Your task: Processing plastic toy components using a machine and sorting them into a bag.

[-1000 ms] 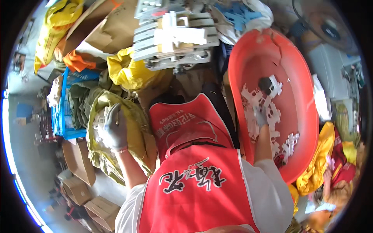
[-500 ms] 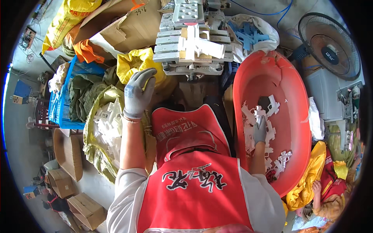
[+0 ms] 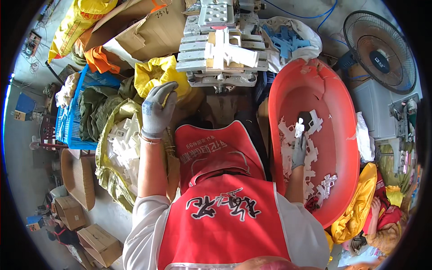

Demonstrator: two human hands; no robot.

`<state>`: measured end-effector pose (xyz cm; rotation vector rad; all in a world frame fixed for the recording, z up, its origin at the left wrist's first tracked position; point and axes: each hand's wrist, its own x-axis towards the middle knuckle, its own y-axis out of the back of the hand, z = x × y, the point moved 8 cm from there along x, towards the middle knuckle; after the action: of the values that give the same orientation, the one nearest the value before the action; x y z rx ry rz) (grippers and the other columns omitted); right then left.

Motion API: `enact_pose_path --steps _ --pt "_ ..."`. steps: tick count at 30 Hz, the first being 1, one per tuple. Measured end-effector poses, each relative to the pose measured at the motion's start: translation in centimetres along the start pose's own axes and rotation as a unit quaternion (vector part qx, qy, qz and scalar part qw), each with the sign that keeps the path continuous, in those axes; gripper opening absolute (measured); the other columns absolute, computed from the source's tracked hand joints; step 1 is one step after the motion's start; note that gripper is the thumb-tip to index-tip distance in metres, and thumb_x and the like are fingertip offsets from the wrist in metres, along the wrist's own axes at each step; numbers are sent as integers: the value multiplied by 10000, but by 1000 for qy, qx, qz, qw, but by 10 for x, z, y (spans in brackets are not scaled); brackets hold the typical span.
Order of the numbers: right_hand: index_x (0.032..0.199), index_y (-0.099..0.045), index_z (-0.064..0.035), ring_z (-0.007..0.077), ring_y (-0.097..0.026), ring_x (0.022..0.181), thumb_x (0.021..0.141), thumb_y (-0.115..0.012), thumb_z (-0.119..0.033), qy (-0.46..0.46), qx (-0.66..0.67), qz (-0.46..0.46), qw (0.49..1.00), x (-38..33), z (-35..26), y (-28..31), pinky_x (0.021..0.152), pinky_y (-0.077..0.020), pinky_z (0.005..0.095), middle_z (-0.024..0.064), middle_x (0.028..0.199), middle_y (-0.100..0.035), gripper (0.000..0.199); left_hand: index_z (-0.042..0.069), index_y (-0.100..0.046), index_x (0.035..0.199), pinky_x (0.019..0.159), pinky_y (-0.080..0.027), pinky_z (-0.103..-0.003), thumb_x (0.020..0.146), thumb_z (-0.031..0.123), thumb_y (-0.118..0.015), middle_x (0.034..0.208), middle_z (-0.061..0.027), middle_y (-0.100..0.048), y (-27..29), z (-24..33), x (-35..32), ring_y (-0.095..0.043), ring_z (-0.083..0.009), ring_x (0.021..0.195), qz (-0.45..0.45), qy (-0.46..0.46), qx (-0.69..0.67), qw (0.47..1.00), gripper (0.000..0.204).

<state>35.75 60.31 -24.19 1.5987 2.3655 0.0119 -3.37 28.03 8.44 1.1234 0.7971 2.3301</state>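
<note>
My left hand (image 3: 158, 110), in a grey glove, is raised at the front edge of the yellow sack (image 3: 168, 72). Its fingers curve apart from the thumb with nothing between them. Inside the red tub (image 3: 335, 130), my gloved right hand (image 3: 299, 152) has its fingers on a small white plastic toy gun part (image 3: 299, 128), which stands out past the fingertips. Several more white plastic pieces (image 3: 310, 157) lie loose around that hand. A white pistol-shaped piece (image 3: 225, 49) rests on a brown block on the slatted metal bench (image 3: 193, 56) ahead.
At the left, a woven sack (image 3: 104, 173) full of white pieces stands near a blue basket (image 3: 67, 121). A white bag (image 3: 310, 45) holds blue gun-shaped pieces. The fan (image 3: 378, 51) stands beyond the tub. Another person's hand (image 3: 375, 206) shows at lower right.
My right hand has drawn back slightly toward me in the tub, and the white part at its fingertips now stands more upright. My left hand has barely moved.
</note>
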Motion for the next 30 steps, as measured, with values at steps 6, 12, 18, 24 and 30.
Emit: enact_pose_path --steps 6,12,18,24,30 --pt "1383 -390 -83 96 -539 788 966 -503 -338 19 65 -2 998 18 3 1 694 -454 250 20 983 -575 502 23 -653 1057 849 -487 -331 852 53 -604 1033 -133 -669 1 8 20 -640 -265 967 -7 -38 24 999 213" --pt "1332 -450 -97 67 -527 763 972 -490 -304 25 113 27 993 6 -18 -4 671 -434 217 -8 909 -567 417 20 -649 1066 850 -483 -327 852 74 -606 1027 -138 -667 -9 17 46 -638 -271 967 -15 -57 13 998 225" --pt "1352 -423 -59 108 -575 850 960 -491 -250 11 158 -5 987 -1 -23 -4 703 -466 258 33 1096 -566 441 25 -648 1065 862 -478 -342 849 110 -622 1045 -134 -663 -25 21 65 -625 -289 983 -20 -102 19 994 234" --pt "1287 -474 -44 103 -588 802 955 -491 -242 13 179 -21 984 -3 -21 -7 677 -471 250 31 1029 -594 387 23 -646 1063 847 -484 -341 852 111 -617 1045 -138 -662 -32 18 68 -628 -287 976 -25 -79 4 997 231" --pt "1298 -471 -71 105 -584 806 955 -497 -278 -8 161 8 987 -5 -31 -11 685 -471 249 22 1005 -602 402 20 -646 1054 831 -487 -333 848 75 -598 1008 -145 -662 -36 9 61 -634 -284 940 -8 -64 -17 998 219"
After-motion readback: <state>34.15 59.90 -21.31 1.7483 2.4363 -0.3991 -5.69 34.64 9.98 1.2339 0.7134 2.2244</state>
